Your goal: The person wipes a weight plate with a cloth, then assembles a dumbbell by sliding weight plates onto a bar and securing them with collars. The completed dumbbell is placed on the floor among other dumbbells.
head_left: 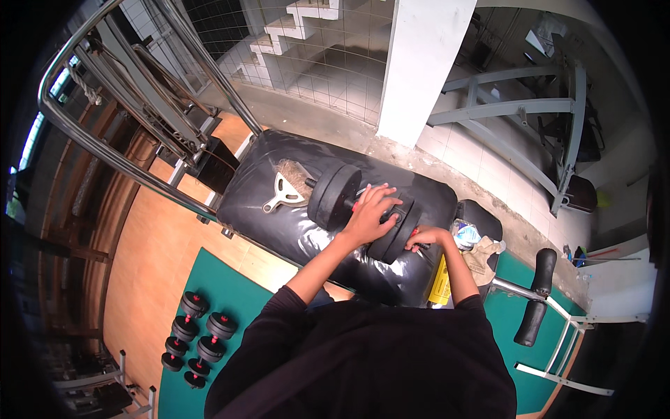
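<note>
A dumbbell with thick black plates (pixel 335 197) lies on a black padded bench (pixel 244 188). My left hand (pixel 373 215) rests over its middle, between the two plate stacks, with the fingers curled over and the thumb against the right stack. At the right end of the bar, my right hand (pixel 427 237) closes its fingers round the tip, where a bit of red shows. Part of the handle is hidden under my left hand. Left of the dumbbell, a wide brush with a pale, holed handle (pixel 284 192) lies on the bench, bristles pointing away.
Several smaller dumbbells (pixel 186 328) stand in two rows on a green mat (pixel 202 279) at the lower left. Beside the bench's right end are a yellow container (pixel 441 285) and a beige cloth (pixel 481 255). Metal tubing (pixel 77 133) rises at the left; a white pillar (pixel 422 63) stands behind.
</note>
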Demonstrator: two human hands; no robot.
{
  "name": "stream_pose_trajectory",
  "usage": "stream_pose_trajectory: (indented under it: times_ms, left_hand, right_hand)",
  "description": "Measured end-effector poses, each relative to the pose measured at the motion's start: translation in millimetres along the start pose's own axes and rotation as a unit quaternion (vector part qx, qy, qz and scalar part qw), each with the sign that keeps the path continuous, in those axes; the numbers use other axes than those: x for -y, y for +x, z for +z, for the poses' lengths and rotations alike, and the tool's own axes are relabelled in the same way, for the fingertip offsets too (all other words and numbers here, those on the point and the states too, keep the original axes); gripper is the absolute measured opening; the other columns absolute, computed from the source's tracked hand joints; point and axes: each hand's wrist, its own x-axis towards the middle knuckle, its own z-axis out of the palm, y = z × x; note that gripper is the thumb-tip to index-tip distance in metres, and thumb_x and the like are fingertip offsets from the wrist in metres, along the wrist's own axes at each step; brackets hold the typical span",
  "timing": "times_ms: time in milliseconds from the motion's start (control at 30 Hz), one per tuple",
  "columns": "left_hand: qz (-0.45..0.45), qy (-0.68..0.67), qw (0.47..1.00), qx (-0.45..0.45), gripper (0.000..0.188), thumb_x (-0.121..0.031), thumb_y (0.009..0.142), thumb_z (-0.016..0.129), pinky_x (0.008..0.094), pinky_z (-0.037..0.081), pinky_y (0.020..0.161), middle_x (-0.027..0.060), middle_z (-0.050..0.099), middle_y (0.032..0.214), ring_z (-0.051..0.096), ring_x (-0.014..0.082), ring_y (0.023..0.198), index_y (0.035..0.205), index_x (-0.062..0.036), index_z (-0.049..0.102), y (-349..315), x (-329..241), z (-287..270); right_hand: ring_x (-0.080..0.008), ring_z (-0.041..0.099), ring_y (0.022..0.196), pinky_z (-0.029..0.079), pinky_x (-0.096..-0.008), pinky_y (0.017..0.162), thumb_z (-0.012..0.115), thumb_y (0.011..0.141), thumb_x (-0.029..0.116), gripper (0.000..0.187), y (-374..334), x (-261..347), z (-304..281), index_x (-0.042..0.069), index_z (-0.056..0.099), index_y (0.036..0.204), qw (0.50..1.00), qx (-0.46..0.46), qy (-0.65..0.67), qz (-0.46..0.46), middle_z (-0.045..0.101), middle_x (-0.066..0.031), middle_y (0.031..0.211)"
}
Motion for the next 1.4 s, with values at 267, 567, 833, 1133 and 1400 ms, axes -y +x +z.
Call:
stream_pose_trajectory:
  times_ms: [267, 567, 833, 1133, 1400]
  left_hand:
    - [-0.264, -0.003, 0.964, 0.018, 0.096, -0.045, 0.061, 0.083, 0.0415, 0.034, 0.101, 0.0203, 0.041, 0.125, 0.042, 0.0346, 0.117, 0.133, -0.0007, 0.036, -56, 98, -89]
    - [-0.281, -0.312, 0.905, 0.071, 0.028, -0.014, 0.094, 0.049, 0.0284, 0.043, 0.085, 0.0093, 0.049, 0.105, 0.054, 0.0168, 0.091, 0.12, -0.0061, 0.056, -82, 177, -105]
    - [-0.368, -0.198, 0.905, 0.079, 0.048, -0.033, 0.09, 0.058, 0.0292, 0.049, 0.069, 0.0179, 0.06, 0.098, 0.061, 0.0158, 0.081, 0.12, 0.0026, 0.05, -79, 256, -57]
    - [-0.371, -0.087, 0.923, 0.059, 0.041, -0.042, 0.082, 0.064, 0.0427, 0.046, 0.069, 0.0224, 0.063, 0.073, 0.061, 0.0388, 0.073, 0.085, -0.0007, 0.059, -49, 227, -50]
    - [-0.491, -0.189, 0.846, -0.085, 0.032, -0.029, 0.087, 0.064, 0.0295, 0.051, 0.04, 0.0085, 0.06, 0.061, 0.057, 0.014, 0.045, 0.082, 0.0023, 0.057, -97, 156, -64]
  right_hand:
    - [-0.0312, 0.059, 0.093, 0.046, -0.0394, 0.084, 0.065, 0.075, 0.011, 0.039, -66, 57, 62, -0.001, 0.05, 0.109, 0.77, -0.575, -0.278, 0.007, 0.057, -0.0169, 0.098]
    - [-0.0284, 0.062, 0.092, 0.049, -0.036, 0.082, 0.075, 0.064, 0.017, 0.049, 65, 189, 107, 0.002, 0.054, 0.106, 0.753, -0.563, -0.329, 0.083, 0.06, -0.014, 0.096]
    - [-0.0306, 0.065, 0.088, 0.051, -0.0387, 0.077, 0.073, 0.064, 0.023, 0.034, 107, 154, 95, 0.006, 0.064, 0.092, 0.806, -0.5, -0.257, 0.184, 0.067, -0.0142, 0.092]
    - [-0.0312, 0.067, 0.073, 0.054, -0.0396, 0.067, 0.066, 0.068, 0.023, 0.021, 108, 129, 100, 0.006, 0.067, 0.08, 0.766, -0.544, -0.306, 0.153, 0.067, -0.0162, 0.076]
    - [-0.0321, 0.067, 0.084, 0.054, -0.0377, 0.074, 0.062, 0.069, 0.02, 0.023, 83, 134, 115, 0.001, 0.069, 0.079, 0.798, -0.488, -0.338, 0.102, 0.068, -0.019, 0.085]
